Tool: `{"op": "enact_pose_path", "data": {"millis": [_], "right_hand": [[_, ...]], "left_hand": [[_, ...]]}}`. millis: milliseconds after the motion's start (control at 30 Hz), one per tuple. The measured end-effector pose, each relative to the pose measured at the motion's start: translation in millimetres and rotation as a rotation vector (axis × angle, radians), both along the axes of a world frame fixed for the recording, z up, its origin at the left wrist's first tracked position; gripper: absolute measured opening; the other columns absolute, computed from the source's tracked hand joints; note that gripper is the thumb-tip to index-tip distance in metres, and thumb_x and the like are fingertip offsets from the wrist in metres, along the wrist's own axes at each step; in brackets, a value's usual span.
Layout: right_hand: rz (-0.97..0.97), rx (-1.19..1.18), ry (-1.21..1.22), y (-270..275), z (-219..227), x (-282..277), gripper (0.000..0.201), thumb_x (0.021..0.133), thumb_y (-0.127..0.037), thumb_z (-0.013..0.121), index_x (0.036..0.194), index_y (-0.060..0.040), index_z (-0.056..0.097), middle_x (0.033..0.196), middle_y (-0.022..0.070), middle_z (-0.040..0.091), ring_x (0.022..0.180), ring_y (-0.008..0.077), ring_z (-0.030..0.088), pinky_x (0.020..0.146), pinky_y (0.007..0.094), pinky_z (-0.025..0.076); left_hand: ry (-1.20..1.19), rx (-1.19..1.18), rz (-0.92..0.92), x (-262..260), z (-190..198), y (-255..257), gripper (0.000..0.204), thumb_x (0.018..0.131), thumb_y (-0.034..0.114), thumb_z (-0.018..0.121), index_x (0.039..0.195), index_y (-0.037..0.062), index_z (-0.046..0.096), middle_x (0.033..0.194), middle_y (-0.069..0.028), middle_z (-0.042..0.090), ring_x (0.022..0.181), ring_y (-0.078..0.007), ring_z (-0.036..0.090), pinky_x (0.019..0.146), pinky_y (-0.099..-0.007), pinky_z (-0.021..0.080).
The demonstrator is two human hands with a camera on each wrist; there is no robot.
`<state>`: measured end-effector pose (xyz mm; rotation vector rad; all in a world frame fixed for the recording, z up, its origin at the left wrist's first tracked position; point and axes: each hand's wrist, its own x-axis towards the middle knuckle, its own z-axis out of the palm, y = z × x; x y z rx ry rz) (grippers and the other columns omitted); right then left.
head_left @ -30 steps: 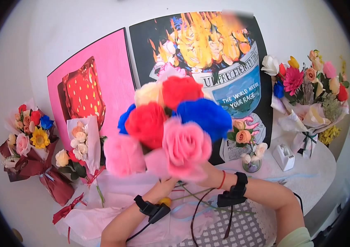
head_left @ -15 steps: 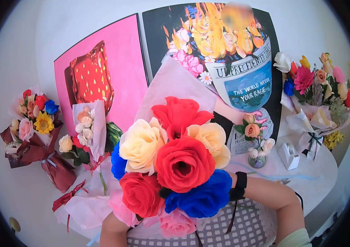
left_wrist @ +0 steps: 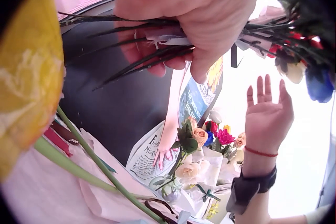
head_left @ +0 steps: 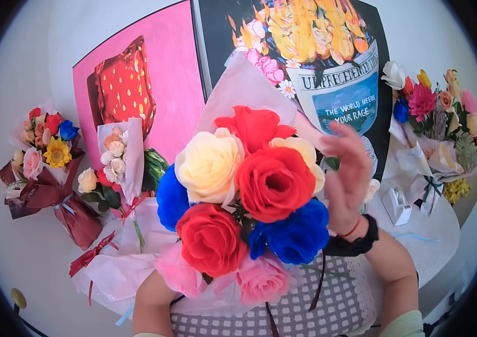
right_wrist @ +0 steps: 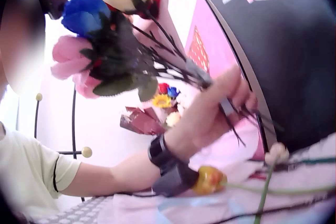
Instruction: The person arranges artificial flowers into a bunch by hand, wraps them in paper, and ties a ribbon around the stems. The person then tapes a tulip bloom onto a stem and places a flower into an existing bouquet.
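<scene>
A bouquet of red, cream, blue and pink roses (head_left: 275, 184) faces the head camera, pale pink paper (head_left: 252, 90) rising behind it. My left hand (left_wrist: 191, 11) grips the dark stems (left_wrist: 149, 58) below the blooms; in the head view the flowers hide that hand. In the right wrist view the same left hand (right_wrist: 212, 111) is wrapped round the stems, which have grey tape. My right hand (head_left: 348, 174) is raised beside the bouquet's right side, apart from it. Its fingers stand extended and it holds nothing, as the left wrist view also shows for this hand (left_wrist: 269, 119).
Wrapped bouquets stand at the left (head_left: 58, 163) and right (head_left: 435, 123). A white tape dispenser (head_left: 397, 206) is on the right of the table. Two pictures lean behind, one with a pink ground (head_left: 176, 62). Pink paper (head_left: 123, 286) and loose stems (left_wrist: 89, 169) lie about the table.
The bouquet has tipped so its blooms face the head camera, and has lately shifted slightly up and right. My right hand has come out from behind it and risen at its right.
</scene>
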<state>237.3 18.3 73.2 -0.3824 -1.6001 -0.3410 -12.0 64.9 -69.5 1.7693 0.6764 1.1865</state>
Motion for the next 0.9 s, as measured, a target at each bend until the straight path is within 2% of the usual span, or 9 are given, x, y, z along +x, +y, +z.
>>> {"op": "enact_pose_path", "data": {"millis": [67, 100, 167, 200, 267, 400, 467, 567, 900], "right_hand": [[0.230, 0.216, 0.024, -22, 31, 2, 0.042, 0.075, -0.014, 0.063, 0.112, -0.0025, 0.048, 0.120, 0.0179, 0.045, 0.105, 0.0275, 0.046, 0.086, 0.0337, 0.037], [0.229, 0.216, 0.026, -32, 47, 4, 0.042, 0.075, -0.014, 0.063, 0.112, -0.0025, 0.048, 0.120, 0.0179, 0.045, 0.105, 0.0275, 0.046, 0.086, 0.0337, 0.037], [-0.021, 0.356, -0.487, -49, 75, 6, 0.026, 0.077, -0.019, 0.060, 0.099, -0.0039, 0.058, 0.111, 0.0181, 0.054, 0.099, 0.0295, 0.052, 0.081, 0.0367, 0.041], [-0.023, 0.356, -0.485, -52, 79, 2, 0.026, 0.077, -0.019, 0.060, 0.099, -0.0039, 0.058, 0.111, 0.0181, 0.054, 0.099, 0.0295, 0.052, 0.081, 0.0367, 0.041], [0.030, 0.222, -0.619, -54, 85, -5, 0.017, 0.074, -0.015, 0.063, 0.086, -0.0042, 0.062, 0.103, 0.0164, 0.059, 0.094, 0.0299, 0.056, 0.080, 0.0361, 0.042], [0.109, 0.125, -0.578, -53, 82, -6, 0.013, 0.071, -0.012, 0.065, 0.082, -0.0048, 0.062, 0.098, 0.0123, 0.062, 0.086, 0.0267, 0.059, 0.080, 0.0355, 0.041], [0.005, 0.127, -0.596, -52, 79, -3, 0.012, 0.070, -0.011, 0.065, 0.080, -0.0057, 0.062, 0.097, 0.0095, 0.063, 0.082, 0.0230, 0.060, 0.079, 0.0349, 0.041], [-0.081, 0.120, -0.595, -49, 76, -2, 0.010, 0.070, -0.010, 0.065, 0.078, -0.0065, 0.061, 0.095, 0.0073, 0.064, 0.082, 0.0198, 0.060, 0.078, 0.0330, 0.040], [-0.047, 0.055, -0.536, -41, 71, -10, 0.011, 0.069, -0.005, 0.064, 0.079, -0.0076, 0.062, 0.096, 0.0031, 0.064, 0.083, 0.0160, 0.060, 0.076, 0.0306, 0.037]], "left_hand": [[-0.009, 0.006, 0.004, 0, 1, 0, 0.042, 0.087, 0.036, 0.050, 0.113, 0.0053, 0.041, 0.106, -0.0073, 0.047, 0.098, -0.0152, 0.046, 0.083, -0.0280, 0.038], [-0.013, 0.010, 0.006, 1, 1, 0, 0.042, 0.087, 0.036, 0.050, 0.113, 0.0053, 0.040, 0.106, -0.0073, 0.047, 0.098, -0.0153, 0.046, 0.083, -0.0281, 0.038], [-0.020, 0.019, 0.009, 2, 2, 0, 0.042, 0.087, 0.036, 0.050, 0.113, 0.0053, 0.040, 0.107, -0.0075, 0.046, 0.099, -0.0155, 0.045, 0.083, -0.0284, 0.038], [-0.022, 0.023, 0.010, 2, 3, 0, 0.042, 0.087, 0.036, 0.050, 0.113, 0.0053, 0.040, 0.107, -0.0076, 0.046, 0.099, -0.0157, 0.045, 0.083, -0.0285, 0.037], [-0.029, 0.032, 0.010, 2, 4, 1, 0.042, 0.087, 0.037, 0.050, 0.114, 0.0052, 0.040, 0.107, -0.0078, 0.046, 0.099, -0.0159, 0.045, 0.084, -0.0288, 0.037], [-0.053, 0.050, 0.016, 2, 6, 1, 0.043, 0.087, 0.037, 0.050, 0.114, 0.0052, 0.039, 0.108, -0.0081, 0.046, 0.100, -0.0163, 0.045, 0.084, -0.0293, 0.037], [-0.064, 0.059, 0.019, 3, 7, 1, 0.043, 0.087, 0.037, 0.050, 0.114, 0.0052, 0.039, 0.109, -0.0083, 0.045, 0.100, -0.0165, 0.045, 0.085, -0.0295, 0.037], [-0.076, 0.070, 0.025, 3, 9, 2, 0.044, 0.087, 0.037, 0.050, 0.114, 0.0052, 0.039, 0.109, -0.0085, 0.045, 0.101, -0.0169, 0.044, 0.085, -0.0299, 0.036], [-0.116, 0.099, 0.038, 5, 13, 1, 0.045, 0.087, 0.037, 0.050, 0.115, 0.0052, 0.038, 0.111, -0.0094, 0.044, 0.103, -0.0179, 0.043, 0.087, -0.0311, 0.035]]}}
